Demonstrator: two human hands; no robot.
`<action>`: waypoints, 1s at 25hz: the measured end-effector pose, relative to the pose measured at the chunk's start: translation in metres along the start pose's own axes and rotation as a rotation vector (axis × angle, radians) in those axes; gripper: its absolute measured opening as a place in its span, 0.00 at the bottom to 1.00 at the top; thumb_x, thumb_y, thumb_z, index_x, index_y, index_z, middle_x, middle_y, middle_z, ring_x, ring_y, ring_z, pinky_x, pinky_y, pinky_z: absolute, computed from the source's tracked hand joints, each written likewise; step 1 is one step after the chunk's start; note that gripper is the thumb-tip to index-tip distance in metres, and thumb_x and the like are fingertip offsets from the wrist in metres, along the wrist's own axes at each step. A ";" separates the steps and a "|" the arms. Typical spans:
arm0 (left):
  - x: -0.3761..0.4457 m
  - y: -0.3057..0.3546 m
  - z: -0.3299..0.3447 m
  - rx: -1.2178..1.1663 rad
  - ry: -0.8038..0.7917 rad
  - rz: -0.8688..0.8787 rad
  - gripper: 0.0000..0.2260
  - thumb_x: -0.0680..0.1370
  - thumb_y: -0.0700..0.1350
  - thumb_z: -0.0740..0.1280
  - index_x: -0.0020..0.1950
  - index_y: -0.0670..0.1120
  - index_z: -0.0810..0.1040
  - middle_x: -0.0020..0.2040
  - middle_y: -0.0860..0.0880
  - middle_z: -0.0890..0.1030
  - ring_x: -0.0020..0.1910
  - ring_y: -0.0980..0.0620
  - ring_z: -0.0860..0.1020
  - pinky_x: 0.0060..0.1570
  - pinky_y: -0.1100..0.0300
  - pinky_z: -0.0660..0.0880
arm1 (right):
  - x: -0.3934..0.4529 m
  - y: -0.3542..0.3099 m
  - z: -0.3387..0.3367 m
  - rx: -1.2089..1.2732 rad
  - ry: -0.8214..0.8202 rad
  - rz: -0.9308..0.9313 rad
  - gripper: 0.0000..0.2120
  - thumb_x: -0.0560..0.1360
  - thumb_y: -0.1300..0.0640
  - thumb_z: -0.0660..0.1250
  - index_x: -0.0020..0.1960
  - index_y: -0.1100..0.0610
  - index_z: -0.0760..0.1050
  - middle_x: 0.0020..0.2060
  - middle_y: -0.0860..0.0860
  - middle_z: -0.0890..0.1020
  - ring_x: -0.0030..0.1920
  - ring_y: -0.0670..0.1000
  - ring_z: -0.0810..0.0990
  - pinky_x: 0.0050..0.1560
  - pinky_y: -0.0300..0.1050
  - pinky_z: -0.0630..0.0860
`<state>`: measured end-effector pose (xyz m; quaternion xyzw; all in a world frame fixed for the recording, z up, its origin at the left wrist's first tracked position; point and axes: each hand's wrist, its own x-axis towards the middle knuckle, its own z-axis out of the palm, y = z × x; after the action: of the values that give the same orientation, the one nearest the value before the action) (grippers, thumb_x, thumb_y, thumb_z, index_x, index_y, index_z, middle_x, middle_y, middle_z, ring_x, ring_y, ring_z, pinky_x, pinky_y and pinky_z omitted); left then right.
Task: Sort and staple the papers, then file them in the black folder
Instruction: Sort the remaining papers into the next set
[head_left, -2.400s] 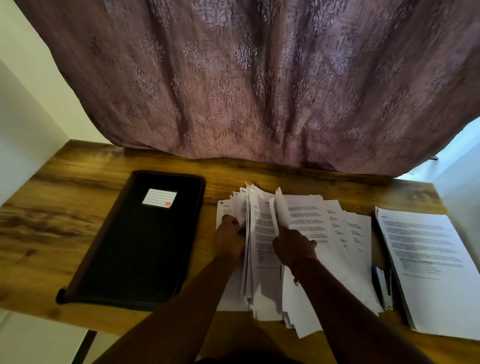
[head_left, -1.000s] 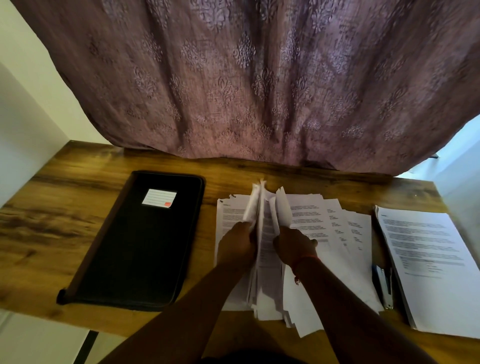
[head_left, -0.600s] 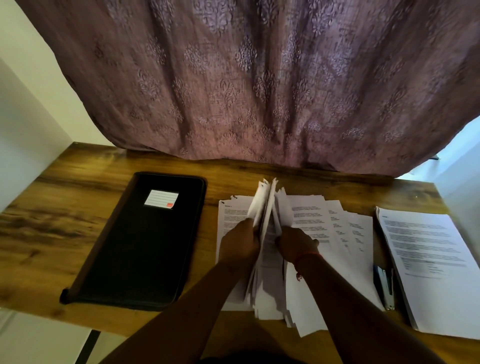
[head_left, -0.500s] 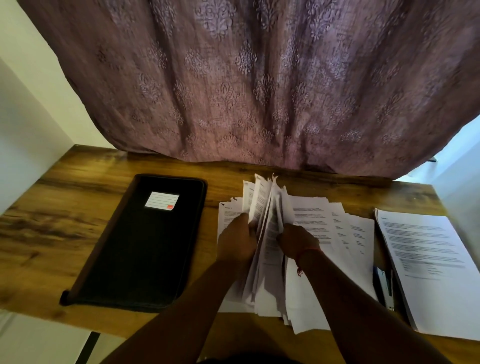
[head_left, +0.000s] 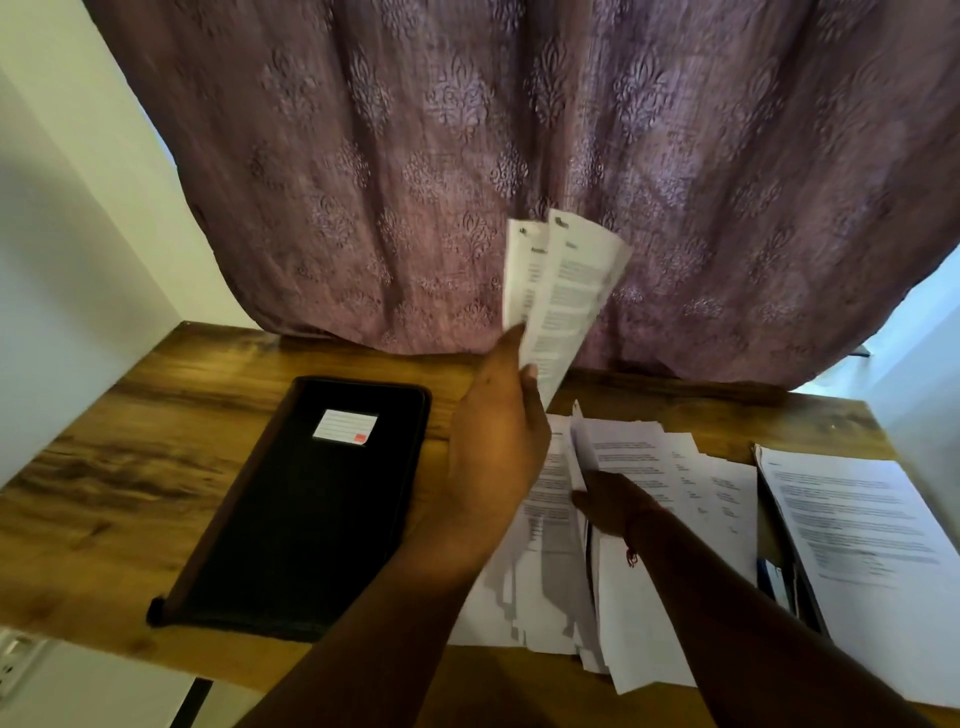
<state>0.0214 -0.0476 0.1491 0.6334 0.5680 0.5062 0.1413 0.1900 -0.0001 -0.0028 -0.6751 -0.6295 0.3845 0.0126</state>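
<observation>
A person's left hand (head_left: 496, 447) lifts pinched sheets (head_left: 558, 296) above the desk (head_left: 104, 467); the right hand (head_left: 610, 506) grasps a page in the loose papers (head_left: 654, 571) beside the shut black folder (head_left: 306, 519); squaring edges would aid stapling

White sheets (head_left: 558, 291) printed with grey-black lines of text are pinched in the left hand (head_left: 493, 447). Below that grip, the spread papers (head_left: 639, 545) are white with dark print. To the left of the grip, the black folder (head_left: 306, 514) is marked with a white label (head_left: 345, 427) carrying a red patch. A mauve curtain (head_left: 467, 130) with a damask motif is seen behind the grip. The desk (head_left: 104, 467) is brown woodgrain.
</observation>
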 end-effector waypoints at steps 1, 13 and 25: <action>0.002 0.001 -0.003 -0.101 0.056 -0.016 0.17 0.83 0.42 0.60 0.72 0.51 0.68 0.65 0.52 0.78 0.61 0.57 0.77 0.60 0.64 0.75 | -0.004 0.001 -0.003 0.019 0.004 -0.015 0.15 0.79 0.48 0.63 0.64 0.52 0.72 0.55 0.52 0.80 0.58 0.54 0.78 0.63 0.51 0.74; -0.041 -0.140 0.014 0.006 0.055 -0.546 0.21 0.82 0.42 0.61 0.76 0.50 0.65 0.67 0.45 0.77 0.63 0.40 0.76 0.61 0.49 0.73 | -0.059 0.026 -0.042 0.159 0.112 -0.070 0.17 0.81 0.52 0.62 0.68 0.54 0.69 0.58 0.52 0.77 0.63 0.56 0.75 0.67 0.56 0.71; -0.074 -0.137 0.025 -0.002 -0.203 -0.317 0.24 0.84 0.44 0.58 0.78 0.59 0.58 0.70 0.57 0.69 0.65 0.58 0.72 0.55 0.74 0.70 | -0.046 0.009 -0.037 -0.020 0.095 -0.092 0.21 0.80 0.39 0.54 0.49 0.54 0.75 0.49 0.51 0.80 0.51 0.52 0.78 0.57 0.48 0.75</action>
<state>-0.0261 -0.0581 -0.0012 0.5833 0.6431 0.4119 0.2766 0.2212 -0.0241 0.0423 -0.6631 -0.6622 0.3448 0.0531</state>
